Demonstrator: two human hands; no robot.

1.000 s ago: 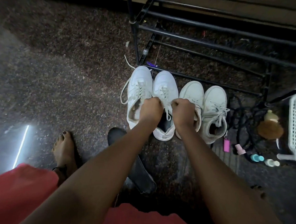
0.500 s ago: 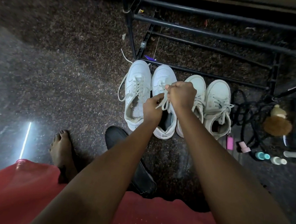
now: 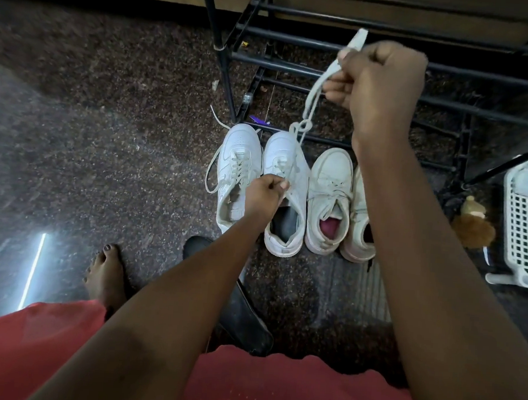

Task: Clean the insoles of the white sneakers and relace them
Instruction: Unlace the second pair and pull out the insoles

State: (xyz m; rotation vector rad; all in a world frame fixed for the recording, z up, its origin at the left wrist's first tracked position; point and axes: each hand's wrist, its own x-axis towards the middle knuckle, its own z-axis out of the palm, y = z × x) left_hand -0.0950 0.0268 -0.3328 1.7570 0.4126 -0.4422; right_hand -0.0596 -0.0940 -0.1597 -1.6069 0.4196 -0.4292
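Two pairs of white sneakers stand side by side on the dark floor. My left hand (image 3: 264, 193) pinches the lace area of the second sneaker from the left (image 3: 288, 176), over its dark opening. My right hand (image 3: 382, 80) is raised high, closed on a white shoelace (image 3: 315, 92) that runs taut from that sneaker, with a small knot partway along it. The leftmost sneaker (image 3: 234, 167) has loose laces trailing to its left. The off-white pair (image 3: 330, 185) on the right shows reddish insoles, and my right forearm partly hides the far one.
A black metal shoe rack (image 3: 325, 47) stands just behind the shoes. A white plastic basket (image 3: 524, 225) and a brown soft toy (image 3: 472, 226) lie at the right. A black insole-like piece (image 3: 244, 315) rests by my bare foot (image 3: 106, 271) and red clothing.
My right hand has lifted up and away from the sneaker, drawing the lace out long and taut. My left hand has stayed on the shoe.
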